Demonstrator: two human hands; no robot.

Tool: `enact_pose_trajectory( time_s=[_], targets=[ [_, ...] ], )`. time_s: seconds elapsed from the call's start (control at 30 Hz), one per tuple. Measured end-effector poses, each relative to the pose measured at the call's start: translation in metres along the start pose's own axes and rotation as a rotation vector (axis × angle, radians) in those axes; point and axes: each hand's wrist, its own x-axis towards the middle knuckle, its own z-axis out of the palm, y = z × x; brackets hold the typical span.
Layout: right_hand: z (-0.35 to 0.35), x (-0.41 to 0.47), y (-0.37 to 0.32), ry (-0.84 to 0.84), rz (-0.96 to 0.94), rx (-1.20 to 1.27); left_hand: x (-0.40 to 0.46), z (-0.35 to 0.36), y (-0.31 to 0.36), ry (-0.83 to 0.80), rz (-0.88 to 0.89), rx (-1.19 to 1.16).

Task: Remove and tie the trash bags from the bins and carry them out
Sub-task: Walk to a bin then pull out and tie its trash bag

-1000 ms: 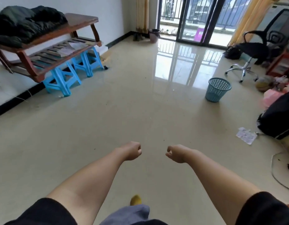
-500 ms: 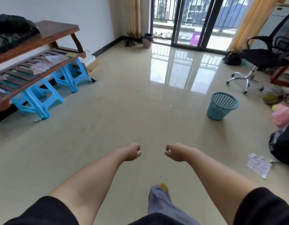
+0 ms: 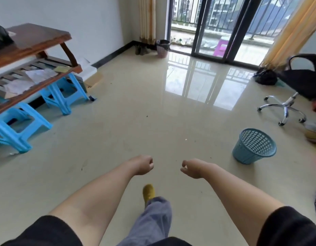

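Note:
My left hand point(image 3: 143, 164) and my right hand point(image 3: 191, 168) are held out in front of me over the tiled floor, both curled into loose fists with nothing in them. A blue mesh bin point(image 3: 254, 146) stands on the floor to the right of my right hand, with no bag visible in it. Far ahead, a pink bin point(image 3: 162, 48) with a dark trash bag lining it stands by the curtain next to the glass balcony door point(image 3: 214, 23).
A wooden rack point(image 3: 34, 50) rests on blue stools point(image 3: 65, 96) along the left wall. An office chair point(image 3: 295, 91) and a dark bag point(image 3: 265, 77) sit at the right. My foot in a yellow slipper point(image 3: 148, 191) is stepping forward.
I have walked forward into the room: the blue bin and the rack have come nearer and the far pink bin looms larger. My hands stay curled in front of me.

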Motion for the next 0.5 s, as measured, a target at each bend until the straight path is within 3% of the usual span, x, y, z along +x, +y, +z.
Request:
enact_pose_trajectory(
  time_s=[0.33, 0.5],
  targets=[
    [-0.209, 0.181, 0.023, 0.072, 0.013, 0.143, 0.213, -0.187, -0.048, 0.016, 0.011, 0.058],
    [-0.282, 0.259, 0.040, 0.049, 0.021, 0.134, 0.297, -0.246, -0.053, -0.013, 0.019, 0.048]
  ],
)
